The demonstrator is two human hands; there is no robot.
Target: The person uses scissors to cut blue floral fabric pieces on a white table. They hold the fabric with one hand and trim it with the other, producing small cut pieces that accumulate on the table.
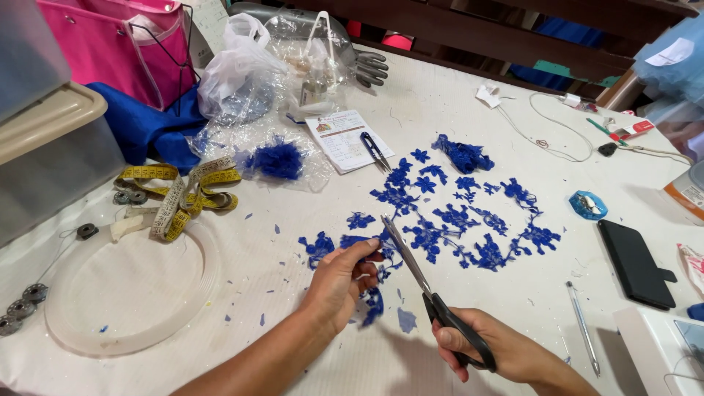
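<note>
White bench (308,183) near its front edge: left hand (339,282) pinches blue lace (447,220) taut for cutting. Right hand (493,352) grips scissors (429,290), blades on the lace.

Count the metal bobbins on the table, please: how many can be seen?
6. Two bobbins lie beside the yellow tape measure, one sits further left, and three sit at the left edge by the white hoop. Others may be hidden.
</note>
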